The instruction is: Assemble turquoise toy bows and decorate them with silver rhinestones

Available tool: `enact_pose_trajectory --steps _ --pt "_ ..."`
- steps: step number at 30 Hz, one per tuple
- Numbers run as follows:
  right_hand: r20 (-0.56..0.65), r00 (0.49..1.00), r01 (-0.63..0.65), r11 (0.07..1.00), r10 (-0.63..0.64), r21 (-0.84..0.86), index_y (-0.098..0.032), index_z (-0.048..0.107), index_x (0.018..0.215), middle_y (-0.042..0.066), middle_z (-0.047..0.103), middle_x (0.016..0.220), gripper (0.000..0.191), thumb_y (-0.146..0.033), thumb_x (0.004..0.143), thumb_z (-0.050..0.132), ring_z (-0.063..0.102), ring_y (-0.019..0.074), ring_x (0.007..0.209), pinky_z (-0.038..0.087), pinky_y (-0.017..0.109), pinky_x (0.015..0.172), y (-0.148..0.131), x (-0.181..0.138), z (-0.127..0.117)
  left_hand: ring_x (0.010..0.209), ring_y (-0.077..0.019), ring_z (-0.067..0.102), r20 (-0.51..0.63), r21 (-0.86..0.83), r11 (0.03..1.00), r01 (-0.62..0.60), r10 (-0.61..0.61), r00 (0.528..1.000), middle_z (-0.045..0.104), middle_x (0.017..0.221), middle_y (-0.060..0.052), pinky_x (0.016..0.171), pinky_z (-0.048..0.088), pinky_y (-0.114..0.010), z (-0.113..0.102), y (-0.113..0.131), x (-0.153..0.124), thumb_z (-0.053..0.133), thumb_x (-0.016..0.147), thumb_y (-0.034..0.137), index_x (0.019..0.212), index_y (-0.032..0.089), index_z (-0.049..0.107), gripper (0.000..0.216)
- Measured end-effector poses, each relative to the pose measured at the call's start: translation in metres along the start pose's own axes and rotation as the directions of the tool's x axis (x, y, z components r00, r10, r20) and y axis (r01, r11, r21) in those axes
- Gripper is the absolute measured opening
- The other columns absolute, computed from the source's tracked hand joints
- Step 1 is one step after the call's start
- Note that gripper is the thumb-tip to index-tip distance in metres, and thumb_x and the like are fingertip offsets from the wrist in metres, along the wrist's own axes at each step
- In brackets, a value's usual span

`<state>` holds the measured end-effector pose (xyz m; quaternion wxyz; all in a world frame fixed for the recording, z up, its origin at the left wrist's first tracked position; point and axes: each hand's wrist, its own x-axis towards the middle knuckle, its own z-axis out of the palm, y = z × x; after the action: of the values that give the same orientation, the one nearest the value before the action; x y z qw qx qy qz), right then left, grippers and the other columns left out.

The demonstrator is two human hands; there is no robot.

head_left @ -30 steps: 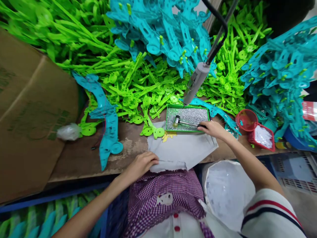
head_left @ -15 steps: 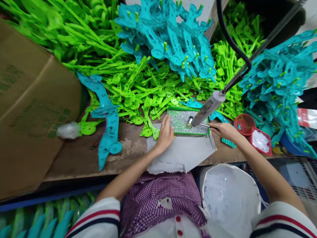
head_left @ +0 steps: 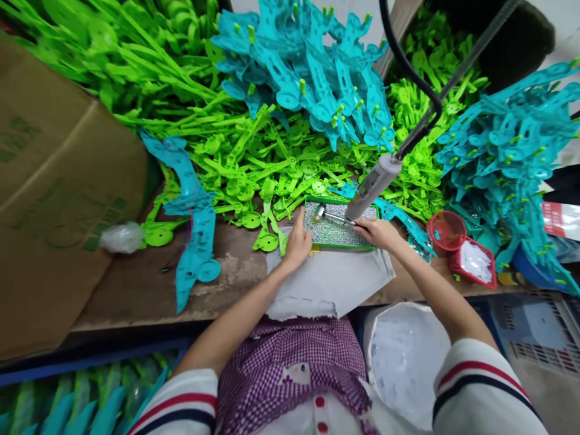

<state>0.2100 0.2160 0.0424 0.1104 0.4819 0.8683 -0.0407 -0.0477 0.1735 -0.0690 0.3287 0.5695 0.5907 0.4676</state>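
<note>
Right grip [head_left: 378, 232] holds the hammer [head_left: 333, 217], lying leftward across the tray [head_left: 339, 246].

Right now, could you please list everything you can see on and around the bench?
green plastic parts: many, bright green, heaped across the back of the bench
teal plastic parts: many, teal, heaps at the back and right, one long piece on the left
cardboard box: one, brown, far left
tray: one, green rim, full of small silvery pieces, mid-bench
hammer: one, silvery, head in the tray
power screwdriver: one, grey, hanging on a black cable over the tray
cloth: one, grey, at the bench's front edge
red containers: two, right of the tray
white bag: one, below the bench
left hand: at the tray's left edge
right hand: on the hammer's handle
</note>
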Motion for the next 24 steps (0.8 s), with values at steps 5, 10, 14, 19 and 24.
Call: enact_pose_trajectory --steps 5,10,14,19,24 --pt "0.049 0.997 -0.052 0.992 0.058 -0.111 -0.028 0.057 0.141 0.01 0.076 0.115 0.049 -0.05 0.104 0.033 0.073 0.0228 0.095 0.049 0.028 0.075 0.037 -0.052 -0.015 0.15 -0.0257 0.033 -0.003 0.008 0.996 -0.084 0.084 0.996 0.029 0.165 -0.007 0.126 0.027 -0.044 0.001 0.001 -0.002 0.043 0.085 0.005 0.16 0.021 0.023 0.079" --pt "0.121 0.992 -0.03 0.991 0.046 -0.134 -0.034 0.06 0.138 0.008 0.077 0.113 0.048 -0.054 0.102 0.036 0.074 0.0234 0.09 0.049 0.029 0.071 0.065 -0.088 -0.036 0.15 -0.0252 0.034 -0.026 -0.024 0.999 -0.035 0.034 0.999 0.033 0.163 -0.007 0.126 0.028 -0.045 0.002 0.001 -0.001 0.044 0.089 0.008 0.159 0.023 0.026 0.074" --pt "0.155 0.987 0.047 0.995 -0.033 -0.09 -0.031 0.063 0.135 0.008 0.079 0.105 0.047 -0.053 0.101 0.04 0.074 0.0228 0.086 0.048 0.029 0.071 0.062 -0.08 -0.035 0.148 -0.0219 0.037 -0.043 -0.187 0.981 0.048 -0.057 0.997 0.041 0.159 -0.007 0.124 0.031 -0.044 0.002 -0.007 0.004 0.043 0.097 0.019 0.159 0.027 0.025 0.065" --pt "0.125 0.98 0.162 0.984 -0.152 -0.071 -0.029 0.059 0.139 0.008 0.079 0.102 0.048 -0.051 0.104 0.035 0.074 0.0214 0.083 0.045 0.027 0.069 0.029 -0.04 -0.018 0.145 -0.0214 0.042 -0.019 -0.3 0.949 0.096 -0.106 0.994 0.045 0.156 -0.008 0.123 0.033 -0.043 0.002 -0.021 0.012 0.043 0.096 0.021 0.157 0.022 0.033 0.062" --pt "0.069 0.983 0.171 0.985 -0.171 0.003 -0.032 0.057 0.14 0.006 0.079 0.107 0.049 -0.052 0.105 0.03 0.074 0.0205 0.088 0.045 0.026 0.07 -0.007 -0.003 -0.002 0.145 -0.0199 0.041 -0.004 -0.276 0.958 0.082 -0.086 0.996 0.044 0.157 -0.006 0.124 0.03 -0.04 0.0 -0.026 0.013 0.043 0.095 0.021 0.154 0.02 0.04 0.059"
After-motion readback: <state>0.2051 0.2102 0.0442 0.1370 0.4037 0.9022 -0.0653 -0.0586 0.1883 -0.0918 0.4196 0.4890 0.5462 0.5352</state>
